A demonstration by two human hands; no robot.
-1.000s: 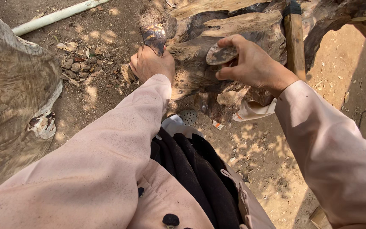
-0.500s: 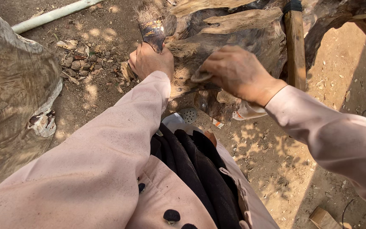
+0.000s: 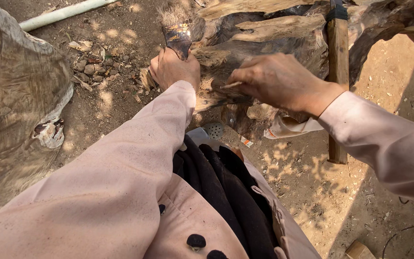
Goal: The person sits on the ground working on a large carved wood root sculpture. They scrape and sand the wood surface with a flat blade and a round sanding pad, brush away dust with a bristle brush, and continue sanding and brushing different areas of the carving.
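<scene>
From the head view, I see my left hand (image 3: 174,67) closed in a tight grip around the handle of a paintbrush (image 3: 177,33), bristles pointing up, at the left edge of a big gnarled wood stump (image 3: 269,38). My right hand (image 3: 279,81) rests on the stump's front face, fingers bent around a small flat piece; I cannot tell what it is. A wooden handle (image 3: 337,86) leans against the stump's right side. A white pipe (image 3: 63,13) lies on the ground.
</scene>
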